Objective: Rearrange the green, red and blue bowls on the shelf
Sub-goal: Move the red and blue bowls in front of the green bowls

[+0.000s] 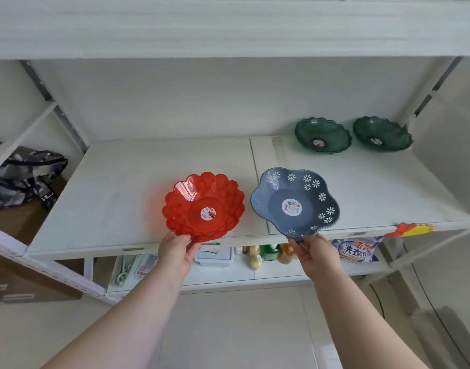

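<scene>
While both bowls tilt at shelf (148,166) front edge: left hand (175,250) pinches red bowl (203,206), right hand (317,253) blue bowl (295,201). Green bowls (323,135) upper right. Placement step; next, set level.

We reach both bare arms forward and up, side by side. Our left hand (175,250) is closed in a pinch, thumb on top; our right hand (317,253) likewise.
</scene>
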